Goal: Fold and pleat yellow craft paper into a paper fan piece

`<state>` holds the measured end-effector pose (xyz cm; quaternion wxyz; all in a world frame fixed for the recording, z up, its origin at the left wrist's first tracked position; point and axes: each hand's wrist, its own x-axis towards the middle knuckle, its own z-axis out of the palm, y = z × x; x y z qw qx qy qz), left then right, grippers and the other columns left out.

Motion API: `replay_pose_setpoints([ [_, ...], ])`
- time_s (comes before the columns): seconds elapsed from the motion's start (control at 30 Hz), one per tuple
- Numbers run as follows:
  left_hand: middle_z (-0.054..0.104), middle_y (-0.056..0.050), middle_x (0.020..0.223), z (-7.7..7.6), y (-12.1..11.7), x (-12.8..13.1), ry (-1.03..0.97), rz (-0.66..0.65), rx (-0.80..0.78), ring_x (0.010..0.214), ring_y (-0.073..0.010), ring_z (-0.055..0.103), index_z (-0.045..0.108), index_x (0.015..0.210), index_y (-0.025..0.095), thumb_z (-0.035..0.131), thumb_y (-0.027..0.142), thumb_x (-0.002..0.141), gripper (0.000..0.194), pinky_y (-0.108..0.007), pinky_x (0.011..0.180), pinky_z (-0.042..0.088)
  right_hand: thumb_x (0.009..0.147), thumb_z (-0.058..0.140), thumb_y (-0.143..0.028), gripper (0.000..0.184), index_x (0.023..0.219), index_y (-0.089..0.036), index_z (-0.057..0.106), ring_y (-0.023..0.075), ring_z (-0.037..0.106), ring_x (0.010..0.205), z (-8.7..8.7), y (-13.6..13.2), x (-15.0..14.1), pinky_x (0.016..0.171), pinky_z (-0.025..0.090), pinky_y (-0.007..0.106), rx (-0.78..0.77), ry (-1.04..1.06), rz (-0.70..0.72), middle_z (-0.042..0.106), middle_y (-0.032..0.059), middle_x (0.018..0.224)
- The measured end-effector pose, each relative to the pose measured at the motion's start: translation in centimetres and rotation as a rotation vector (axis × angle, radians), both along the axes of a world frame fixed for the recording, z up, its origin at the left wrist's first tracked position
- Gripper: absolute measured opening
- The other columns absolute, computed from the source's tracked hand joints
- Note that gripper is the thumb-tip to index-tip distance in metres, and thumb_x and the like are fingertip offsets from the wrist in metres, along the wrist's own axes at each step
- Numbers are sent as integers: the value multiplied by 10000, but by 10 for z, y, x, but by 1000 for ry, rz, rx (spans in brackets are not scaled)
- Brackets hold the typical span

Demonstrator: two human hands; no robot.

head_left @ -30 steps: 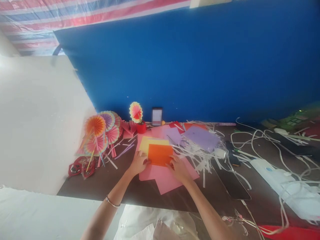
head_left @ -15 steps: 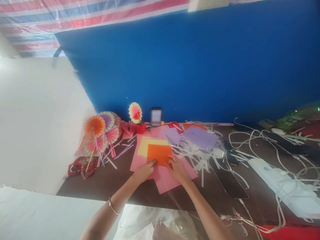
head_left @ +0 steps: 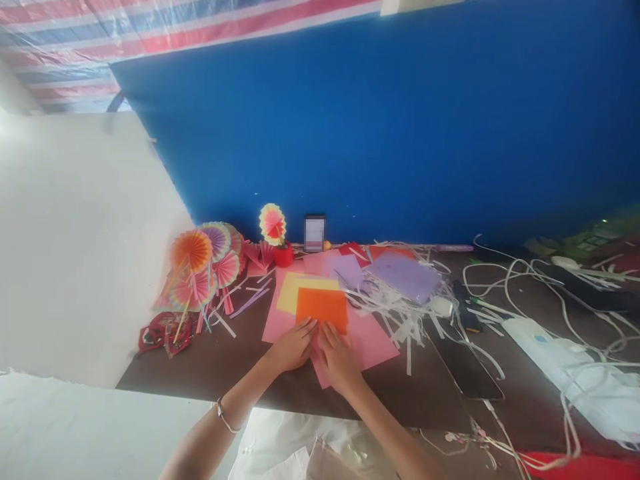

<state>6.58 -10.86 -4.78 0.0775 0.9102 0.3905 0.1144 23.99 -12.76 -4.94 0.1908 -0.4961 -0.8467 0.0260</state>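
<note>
Orange sheet lies flat before the person, its length running side to side, most of it beyond the fingertips, on the far side from the body. Left hand reaches in from the left, fingers together and extended, tips on the near edge left of its middle. Right hand angles in from the other side, fingers slightly fanned, tips on the same edge close beside the left's. Thumbs hard to make out; whether either hand pinches the paper or only presses it, cannot tell. Far edge and upper corners uncovered. Beneath: yellow sheet, showing past the far and left sides; under that, pink sheets spread on the dark table. Bracelet on the left wrist. Right of the sheets: paper strips in a tangle, purple sheet on top, phone nearer the body. Left: pleated fans clustered; red pot farther back.
</note>
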Motion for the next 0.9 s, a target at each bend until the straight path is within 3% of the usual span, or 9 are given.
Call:
replay_pose_setpoints([
  [0.37,378,-142,1412,6,0,-1,32,41,8,1339,-232,288,351,1328,63,340,157,862,475,-388,1095,287,899,342,-319,411,1226,-183,551,282,422,1246,3,-3,52,1020,320,521,-45,-9,-134,537,96,1285],
  [0.53,578,-202,1164,9,11,18,213,12,92,1191,-279,477,539,1118,39,450,90,807,327,-412,1049,314,895,347,-298,369,1093,-207,645,291,461,1207,9,3,52,1005,356,508,18,-15,-173,567,83,1252],
  [0.67,641,-169,930,14,18,31,340,91,118,965,-265,595,617,938,66,407,-39,764,292,-410,907,429,894,351,-275,362,1024,-188,677,279,475,1193,10,10,50,1011,369,468,60,15,-142,592,91,1217],
  [0.8,632,-181,989,13,17,33,414,64,204,997,-254,586,612,981,43,431,-56,758,303,-387,873,448,891,344,-281,377,1073,-165,653,275,488,1180,0,4,57,986,390,467,92,-33,-177,596,93,1213],
  [0.9,625,-206,993,13,15,35,452,114,247,977,-266,596,597,1017,24,450,-47,765,299,-406,827,463,890,333,-267,372,1075,-181,644,277,491,1175,-5,0,60,964,397,481,129,-59,-220,595,88,1215],
])
